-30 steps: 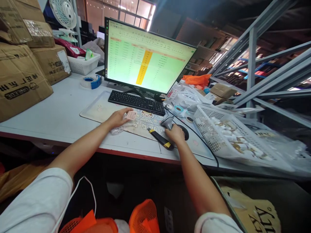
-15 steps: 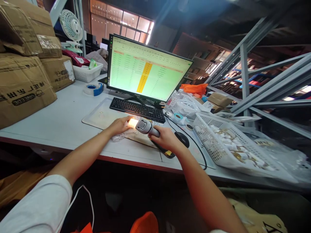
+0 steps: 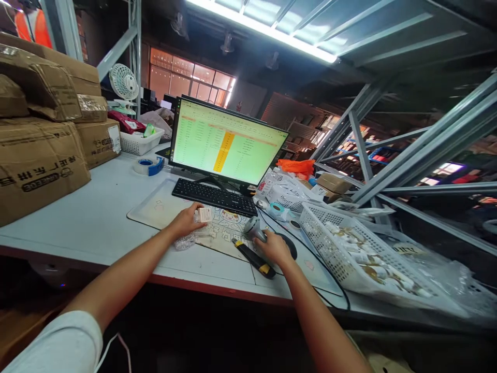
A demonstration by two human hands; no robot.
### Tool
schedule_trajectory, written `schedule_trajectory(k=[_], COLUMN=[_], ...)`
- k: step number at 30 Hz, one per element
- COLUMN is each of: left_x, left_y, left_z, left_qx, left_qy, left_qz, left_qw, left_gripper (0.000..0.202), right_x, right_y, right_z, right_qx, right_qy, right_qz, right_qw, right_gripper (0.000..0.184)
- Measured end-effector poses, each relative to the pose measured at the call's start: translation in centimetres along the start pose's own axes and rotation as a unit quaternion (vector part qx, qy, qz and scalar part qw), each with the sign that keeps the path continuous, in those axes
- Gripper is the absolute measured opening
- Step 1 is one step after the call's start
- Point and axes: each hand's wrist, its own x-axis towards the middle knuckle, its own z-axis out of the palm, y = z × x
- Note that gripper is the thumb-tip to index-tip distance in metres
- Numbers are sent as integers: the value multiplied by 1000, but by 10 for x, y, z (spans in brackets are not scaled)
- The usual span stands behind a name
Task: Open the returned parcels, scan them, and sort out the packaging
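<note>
My left hand (image 3: 187, 220) pinches a small clear packet with a pink label (image 3: 204, 214) on the printed desk mat (image 3: 163, 207), in front of the black keyboard (image 3: 214, 196). My right hand (image 3: 274, 247) is wrapped round the handle of a grey barcode scanner (image 3: 254, 228), held low over the mat's right end, its head pointing left. A black and yellow utility knife (image 3: 253, 257) lies just left of that hand. A black mouse (image 3: 290, 246) sits behind it.
A monitor (image 3: 229, 142) with a green spreadsheet stands behind the keyboard. Cardboard boxes (image 3: 39, 160) fill the left. A tape dispenser (image 3: 148, 166), white baskets (image 3: 345, 248) of small parts, label rolls and bagged goods crowd the right. Grey steel racking (image 3: 407, 155) rises behind.
The scanner, lit and aimed at the packet's label half a second ago, has swung back right and down beside the mouse. My head has tilted upward. The left hand stays on the packet.
</note>
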Motion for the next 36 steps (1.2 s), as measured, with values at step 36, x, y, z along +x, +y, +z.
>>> schedule_trajectory(k=[36], left_x=[2], left_y=[3], left_z=[-2], left_qx=[55], left_qy=[54], left_qz=[71], left_qw=[994], left_gripper=[51], right_x=[53], right_y=[-171], right_z=[43], right_qx=[751], right_qy=[-307], right_qz=[-186], right_qw=[554], right_gripper=[53])
